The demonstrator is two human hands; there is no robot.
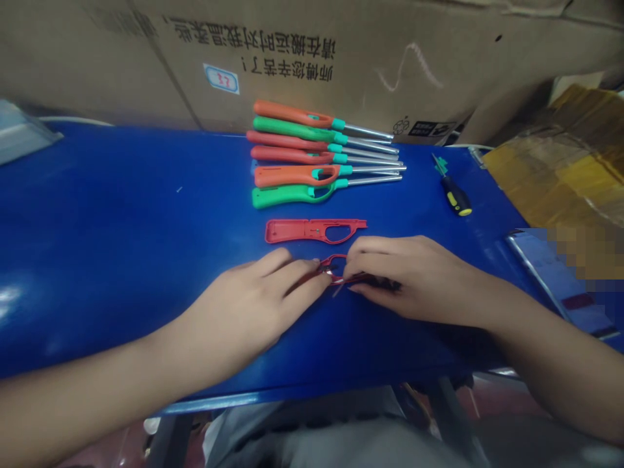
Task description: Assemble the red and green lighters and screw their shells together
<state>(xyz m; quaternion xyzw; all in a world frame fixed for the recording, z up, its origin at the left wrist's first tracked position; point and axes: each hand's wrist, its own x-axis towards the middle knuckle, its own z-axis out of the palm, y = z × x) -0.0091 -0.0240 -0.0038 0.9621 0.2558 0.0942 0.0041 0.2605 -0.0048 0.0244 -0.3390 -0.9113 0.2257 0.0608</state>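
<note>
Between my two hands is a red plastic utility-lighter shell [334,265], mostly hidden by my fingers. My left hand [248,305] pinches its left end, and my right hand [409,279] grips it from the right, with a dark part showing beneath those fingers. Just above my hands, an empty red lighter half-shell [314,231] lies flat on the blue table [121,227], touching neither hand. Farther back are several assembled utility lighters with metal nozzles, side by side in orange and green, including a green one [287,195] at the front.
A yellow-and-black screwdriver [453,192] lies on the table to the right of the lighters. Large cardboard boxes [292,58] stand behind the table, with brown taped cardboard [550,156] at the right. A metal-edged flat object [546,279] lies at the right table edge.
</note>
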